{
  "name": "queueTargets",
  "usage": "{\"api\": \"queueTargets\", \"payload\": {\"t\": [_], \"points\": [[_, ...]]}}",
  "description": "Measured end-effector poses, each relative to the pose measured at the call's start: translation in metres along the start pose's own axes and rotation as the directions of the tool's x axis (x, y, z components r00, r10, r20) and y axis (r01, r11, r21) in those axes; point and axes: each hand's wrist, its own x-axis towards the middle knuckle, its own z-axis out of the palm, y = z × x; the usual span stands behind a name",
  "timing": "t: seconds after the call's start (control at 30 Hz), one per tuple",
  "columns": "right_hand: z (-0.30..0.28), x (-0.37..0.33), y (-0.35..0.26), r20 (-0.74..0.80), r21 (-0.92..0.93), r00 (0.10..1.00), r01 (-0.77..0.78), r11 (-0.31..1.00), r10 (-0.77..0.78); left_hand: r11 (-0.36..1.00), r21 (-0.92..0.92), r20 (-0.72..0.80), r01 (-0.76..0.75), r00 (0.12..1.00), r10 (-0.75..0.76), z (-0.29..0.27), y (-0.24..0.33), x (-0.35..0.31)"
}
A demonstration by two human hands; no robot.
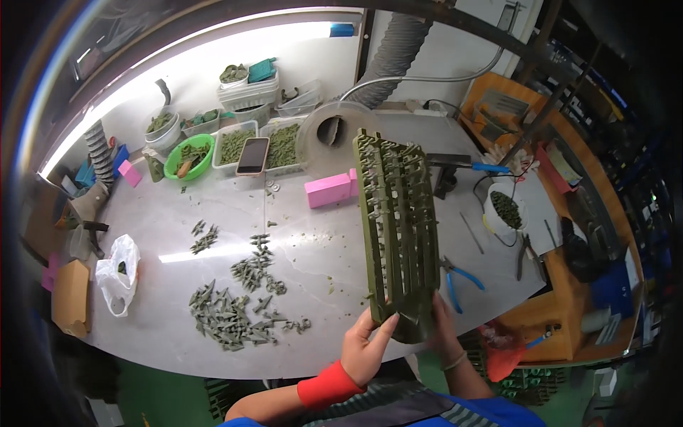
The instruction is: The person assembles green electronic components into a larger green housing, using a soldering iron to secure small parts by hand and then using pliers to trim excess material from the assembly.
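Fingers (386, 331) of the left hand (363, 350) clamped the rack (400, 242) by its near end; the right hand (445, 333) met its three-o'clock edge, grip hidden, probably balancing the length reaching toward twelve o'clock over the worktop (320, 356).

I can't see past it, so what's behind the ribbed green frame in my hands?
A pink block shows past its left edge, a black fixture past its right; what the green frame covers is hidden.

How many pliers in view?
2: blue-handled pliers just right of the held green rack, and dark-handled pliers farther right, near the white tub. Others may be hidden behind things.
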Motion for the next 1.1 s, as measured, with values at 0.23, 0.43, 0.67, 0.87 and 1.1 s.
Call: {"api": "queueTargets", "payload": {"t": [0.23, 0.43, 0.67, 0.87, 1.1], "points": [[-0.012, -0.004, 0.012, 0.482, 0.469, 0.859, -0.088, 0.879, -0.171, 0.664, 0.410, 0.279, -0.625, 0.779, 0.561, 0.029, -0.001, -0.010], [0.016, -0.030, 0.030, 0.384, 0.522, 0.908, -0.062, 0.851, -0.169, 0.519, 0.507, 0.349, -0.688, 0.715, 0.606, 0.042, 0.006, -0.013], [0.004, -0.034, 0.041, 0.327, 0.523, 0.935, -0.060, 0.850, -0.135, 0.449, 0.527, 0.395, -0.722, 0.676, 0.622, 0.045, 0.006, -0.011], [-0.001, -0.031, 0.050, 0.297, 0.525, 0.949, -0.069, 0.849, -0.107, 0.458, 0.543, 0.388, -0.704, 0.694, 0.606, 0.040, 0.003, -0.013], [0.000, -0.009, -0.012, 0.345, 0.165, 0.920, 0.134, 0.977, -0.185, 0.825, 0.240, 0.423, -0.511, 0.821, 0.385, -0.005, 0.004, -0.008]]}}
